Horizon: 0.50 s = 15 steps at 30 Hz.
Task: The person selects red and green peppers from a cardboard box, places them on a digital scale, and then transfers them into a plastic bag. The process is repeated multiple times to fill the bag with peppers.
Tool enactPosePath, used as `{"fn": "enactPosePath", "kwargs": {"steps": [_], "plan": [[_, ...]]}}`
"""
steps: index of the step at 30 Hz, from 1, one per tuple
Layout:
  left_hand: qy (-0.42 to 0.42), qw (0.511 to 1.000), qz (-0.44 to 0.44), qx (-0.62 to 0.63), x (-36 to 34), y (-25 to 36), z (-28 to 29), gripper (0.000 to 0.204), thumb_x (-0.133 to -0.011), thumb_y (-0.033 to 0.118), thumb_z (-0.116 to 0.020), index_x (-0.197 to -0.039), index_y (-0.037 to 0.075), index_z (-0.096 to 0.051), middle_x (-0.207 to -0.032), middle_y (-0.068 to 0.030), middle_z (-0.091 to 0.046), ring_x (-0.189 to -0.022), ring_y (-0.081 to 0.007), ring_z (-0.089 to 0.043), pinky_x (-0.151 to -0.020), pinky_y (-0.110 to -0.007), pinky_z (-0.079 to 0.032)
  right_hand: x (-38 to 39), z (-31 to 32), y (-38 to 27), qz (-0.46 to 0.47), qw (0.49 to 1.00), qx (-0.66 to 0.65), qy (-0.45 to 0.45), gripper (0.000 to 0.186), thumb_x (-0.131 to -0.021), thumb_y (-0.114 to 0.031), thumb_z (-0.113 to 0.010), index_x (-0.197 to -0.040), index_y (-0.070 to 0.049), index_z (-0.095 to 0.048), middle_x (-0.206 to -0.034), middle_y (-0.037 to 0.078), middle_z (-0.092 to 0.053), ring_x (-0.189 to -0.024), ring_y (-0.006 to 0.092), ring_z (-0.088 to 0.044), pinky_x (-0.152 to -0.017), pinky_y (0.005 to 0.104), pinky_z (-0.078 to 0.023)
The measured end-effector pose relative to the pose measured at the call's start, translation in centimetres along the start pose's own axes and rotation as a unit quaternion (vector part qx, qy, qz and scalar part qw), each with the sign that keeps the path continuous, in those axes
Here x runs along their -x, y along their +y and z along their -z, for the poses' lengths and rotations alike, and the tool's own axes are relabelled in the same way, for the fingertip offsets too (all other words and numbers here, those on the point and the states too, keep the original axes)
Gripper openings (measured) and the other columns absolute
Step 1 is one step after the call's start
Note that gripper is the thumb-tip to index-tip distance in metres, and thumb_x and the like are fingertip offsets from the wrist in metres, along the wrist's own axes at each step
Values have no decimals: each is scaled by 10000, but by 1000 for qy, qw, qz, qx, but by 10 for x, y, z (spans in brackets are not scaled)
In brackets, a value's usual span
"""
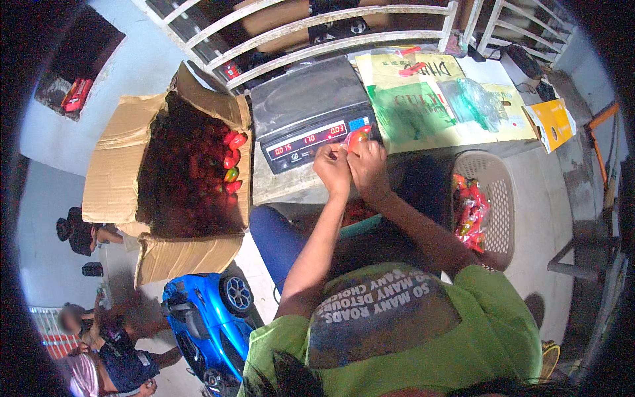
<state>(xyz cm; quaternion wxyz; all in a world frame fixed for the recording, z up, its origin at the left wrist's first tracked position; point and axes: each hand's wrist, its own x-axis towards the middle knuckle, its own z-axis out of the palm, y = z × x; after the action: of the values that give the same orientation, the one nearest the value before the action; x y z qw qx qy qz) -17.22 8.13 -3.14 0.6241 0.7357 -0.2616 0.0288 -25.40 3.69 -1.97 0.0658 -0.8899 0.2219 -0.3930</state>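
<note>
A small clear plastic bag of red and orange peppers [359, 137] is up in front of the scale's display. My left hand [333, 173] is closed, its fingertips pinching at the bag's gathered end. My right hand [370, 171] closes round the same bag from the right, close beside the left. How the plastic is folded or knotted between the fingers is too small to tell. Just beyond the hands sits a black digital scale [311, 83] with a lit red display and a bare platform.
An open cardboard box [112, 169] full of red peppers [231, 159] stands left of the scale. At right, a beige basket [506, 212] holds bagged peppers [471, 212]. Cardboard sheets [410, 116] and thin plastic bags [473, 102] cover the tabletop. A blue toy car [208, 324] stands lower left, near people.
</note>
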Motion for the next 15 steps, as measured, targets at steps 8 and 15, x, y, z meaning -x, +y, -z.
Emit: {"fn": "enactPosePath", "kwargs": {"steps": [8, 15], "plan": [[-87, 976, 109, 165, 3, -35, -7, 28, -801, 58, -647, -807, 33, -658, -741, 18, -601, -661, -54, -510, -600, -210, -406, -29, -20, 57, 6, 981, -167, -99, 129, -749, -105, -548, -660, -12, -554, -712, 152, -526, -750, 306, -509, -713, 414, -407], [-125, 990, -66, -19, -1, -50, -26, 103, -747, 68, -712, -816, 22, -650, -727, -46, -605, -656, -102, -534, -593, -253, -433, -17, -78, 104, -266, 885, -319, -209, 233, -725, -226, -608, -694, -3, -667, -631, 165, -624, -575, 283, -624, -573, 377, -492]]}}
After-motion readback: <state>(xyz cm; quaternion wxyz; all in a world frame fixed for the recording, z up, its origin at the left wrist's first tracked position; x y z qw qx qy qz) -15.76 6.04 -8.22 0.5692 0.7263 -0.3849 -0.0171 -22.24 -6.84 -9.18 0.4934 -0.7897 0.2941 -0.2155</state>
